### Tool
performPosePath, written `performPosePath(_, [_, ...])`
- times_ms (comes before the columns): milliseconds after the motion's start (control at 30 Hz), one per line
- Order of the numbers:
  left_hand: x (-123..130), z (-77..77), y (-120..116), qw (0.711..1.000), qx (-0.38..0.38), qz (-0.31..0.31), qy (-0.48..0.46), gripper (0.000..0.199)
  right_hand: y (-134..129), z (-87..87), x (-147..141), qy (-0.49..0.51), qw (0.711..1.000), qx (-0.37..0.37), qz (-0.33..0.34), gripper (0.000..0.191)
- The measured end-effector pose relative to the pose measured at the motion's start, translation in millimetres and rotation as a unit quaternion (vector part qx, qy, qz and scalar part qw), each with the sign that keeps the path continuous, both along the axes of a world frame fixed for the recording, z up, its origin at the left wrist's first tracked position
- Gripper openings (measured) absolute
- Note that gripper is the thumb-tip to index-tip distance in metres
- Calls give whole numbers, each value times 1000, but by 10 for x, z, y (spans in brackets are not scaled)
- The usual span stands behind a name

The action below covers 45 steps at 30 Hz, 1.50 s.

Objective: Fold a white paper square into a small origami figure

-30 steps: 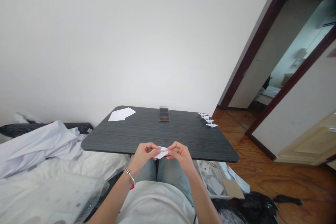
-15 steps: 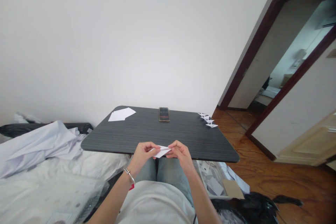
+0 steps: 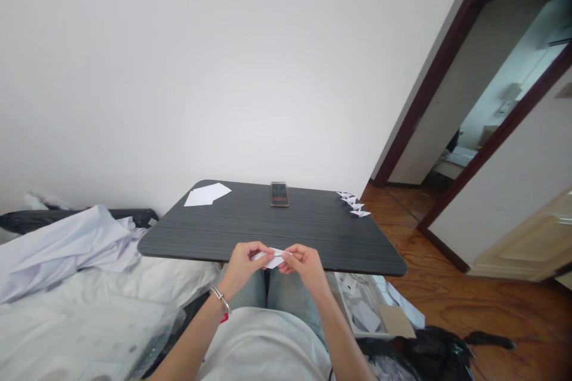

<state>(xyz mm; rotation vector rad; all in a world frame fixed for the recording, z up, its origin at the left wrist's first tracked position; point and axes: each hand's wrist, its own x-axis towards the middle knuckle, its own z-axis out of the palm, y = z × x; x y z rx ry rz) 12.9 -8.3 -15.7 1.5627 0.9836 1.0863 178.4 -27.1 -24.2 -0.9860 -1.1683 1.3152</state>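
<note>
A small folded white paper (image 3: 274, 259) is held between both hands at the table's near edge. My left hand (image 3: 246, 260) pinches its left end, and my right hand (image 3: 304, 263) grips the right end between thumb and fingers. Several folded paper figures (image 3: 358, 207) stand in a row at the right end of the dark table (image 3: 214, 229). Flat white sheets (image 3: 206, 194) lie overlapping at the back left. Near the middle of the back edge rests a phone (image 3: 279, 194).
A white wall rises behind the table. White bedding (image 3: 134, 280) and crumpled cloth (image 3: 80, 244) lie at the left. Below right are an open box (image 3: 364, 309) with papers, a brown card (image 3: 397, 321) and black plastic bags (image 3: 440, 351). A doorway opens at the right.
My right hand's fingers have shifted slightly at the paper's right end, the thumb now further over it. The left hand has barely moved.
</note>
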Motion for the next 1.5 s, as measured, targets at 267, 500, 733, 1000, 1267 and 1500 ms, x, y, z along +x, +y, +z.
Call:
performPosePath(267, [0, -10, -3, 1000, 11, 1, 23, 21, 9, -29, 0, 7, 1000, -14, -4, 29])
performPosePath(500, [-10, 25, 7, 1000, -10, -20, 7, 21, 11, -26, 3, 1, 1000, -21, -4, 31])
performPosePath(733, [25, 125, -43, 990, -80, -32, -107, 26, -20, 7, -13, -38, 999, -2, -2, 33])
performPosePath(1000, [0, 141, -38, 986, -149, -52, -61, 28, -34, 16, -41, -55, 998, 4, 7, 29])
performPosePath(1267, [-9, 117, -40, 983, -168, -45, -59, 27, -28, 0, -26, -59, 998, -4, 20, 30])
performPosePath(1500, [15, 90, -41, 985, -157, -32, -65, 28, -30, 18, -2, -61, 998, -7, 26, 34])
